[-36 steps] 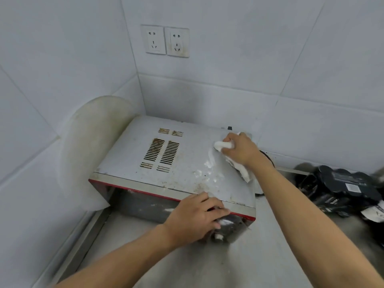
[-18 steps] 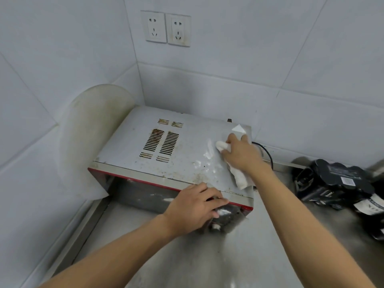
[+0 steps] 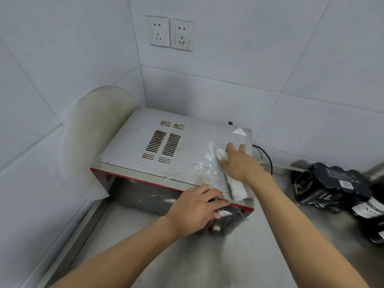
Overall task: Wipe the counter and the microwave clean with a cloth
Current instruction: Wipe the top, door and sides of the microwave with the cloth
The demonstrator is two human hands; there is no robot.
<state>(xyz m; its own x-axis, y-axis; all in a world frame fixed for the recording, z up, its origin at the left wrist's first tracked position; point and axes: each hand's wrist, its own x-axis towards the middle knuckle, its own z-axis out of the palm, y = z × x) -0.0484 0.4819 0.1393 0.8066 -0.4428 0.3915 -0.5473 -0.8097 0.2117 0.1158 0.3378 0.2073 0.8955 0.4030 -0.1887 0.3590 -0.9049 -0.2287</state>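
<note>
Two hands, both forearms bare.

Right hand (image 3: 236,163): flat and wide, fingers straight and spread, pressing one white cloth (image 3: 239,189) onto the top of the microwave (image 3: 145,146) near its right edge. Forearm reaching in from the lower right. Cloth bunched under the palm, one end showing beside the forefinger, the other trailing toward the top's front right corner.

Left hand (image 3: 197,208): knuckles up, fingers curled over the microwave's front edge at its right end, gripping there above the control panel. Forearm coming up from the lower left.

One microwave, set in the rear left corner of the counter (image 3: 228,262); grey top, red strip along the front. White smears (image 3: 207,161) on the top just left of the cloth. Two long vents (image 3: 163,144) side by side, rust-stained, with smaller slots above and below. One white triangle sticker (image 3: 240,132) at the top's rear right corner.

One black cord (image 3: 268,159) behind the right side, curving down to the counter. One round pale board (image 3: 97,132) leaning on the left wall, just beside the microwave. Two sockets (image 3: 171,33) side by side on the rear wall above.

Dark packs (image 3: 332,183) at the counter's right edge, blurred, count unclear; white labels and a barcode on them, writing too blurred to read.
</note>
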